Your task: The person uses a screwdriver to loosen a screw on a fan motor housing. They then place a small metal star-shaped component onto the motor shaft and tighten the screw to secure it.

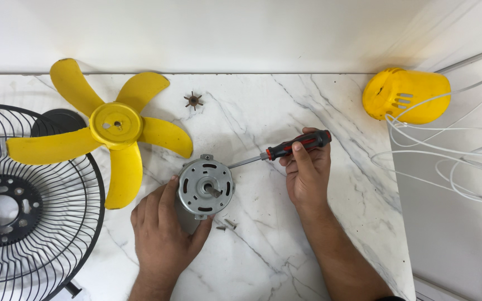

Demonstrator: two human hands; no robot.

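Your left hand (160, 234) cups the grey fan motor (205, 187) on the bench (269, 245); right of the motor, your right hand (307, 167) grips the screwdriver (285, 149), tip at its rim. Two loose screws (226, 225) lie just below the motor, so you appear mid-unscrewing; seat the tip squarely.

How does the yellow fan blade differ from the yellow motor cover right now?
The yellow fan blade is flat with five spread paddles; the yellow motor cover is a rounded, slotted shell lying on its side. The blade lies at the left, partly over the black wire guard; the cover sits at the far right beside white cables. Both are the same yellow, and neither hand touches them.
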